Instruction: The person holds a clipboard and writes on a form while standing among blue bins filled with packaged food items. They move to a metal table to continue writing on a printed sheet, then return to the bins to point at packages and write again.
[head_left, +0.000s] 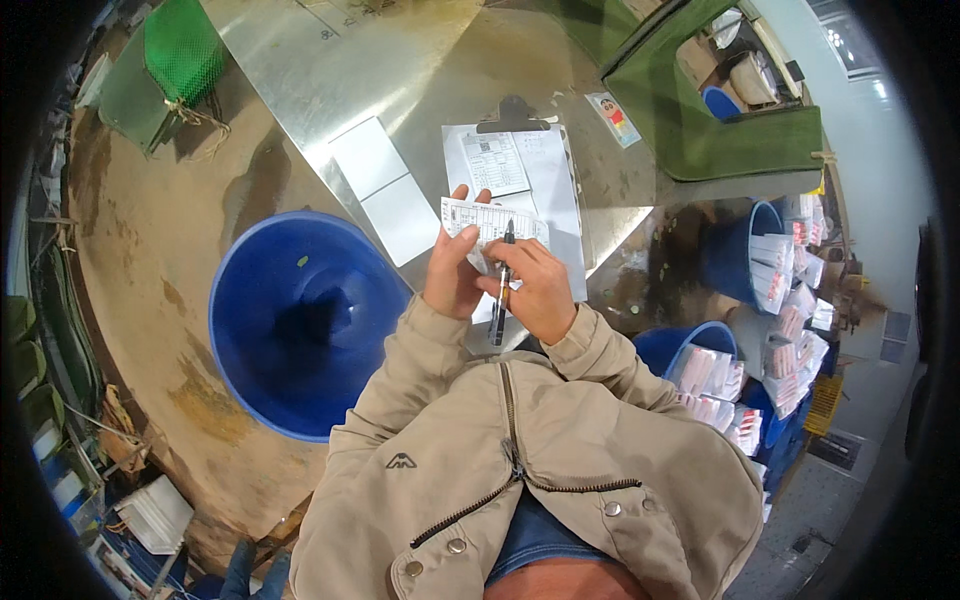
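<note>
My left hand (448, 281) grips a small printed form (489, 216) from its left side, thumb across the front. In my right hand (541, 281) is a black pen (497, 319), its dark tip pointing up over the form. The right fingertips are at the form's lower edge; whether they pinch it cannot be told. Both hands are above a clipboard (513, 118) holding white sheets (551, 161). On those sheets lies another printed slip (495, 159) with a square code. To the left, a blank white folded sheet or pad (386, 191) rests on the metal table (315, 67).
A large blue tub (251, 322) stands on the brown floor (187, 285) to my left. Blue bins (716, 330) and plastic-wrapped packets (787, 352) crowd the right. A cartoon card (613, 120) lies near a green fabric-covered piece (757, 146). A green mesh-covered box (180, 60) is at upper left.
</note>
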